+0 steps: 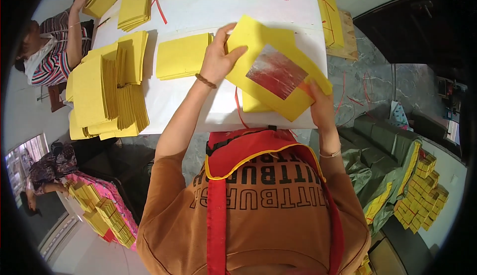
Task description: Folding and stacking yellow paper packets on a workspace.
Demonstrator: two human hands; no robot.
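Note:
I hold a stack of yellow paper sheets [258,41] tilted above the white table [208,7]; the top sheet has a shiny red foil square [276,72] in its middle. My left hand [218,56] grips the stack's upper left edge. At the lower right corner, my right hand [318,103] pinches the same stack. A second yellow pile [253,105] lies underneath, partly hidden.
Piles of yellow sheets lie on the table: a flat stack [183,55] by my left hand, fanned piles [107,91] at the left. Another person [54,46] reaches onto a stack at the far left. Red strings [160,8] lie about. Bundled yellow packs [420,195] sit lower right.

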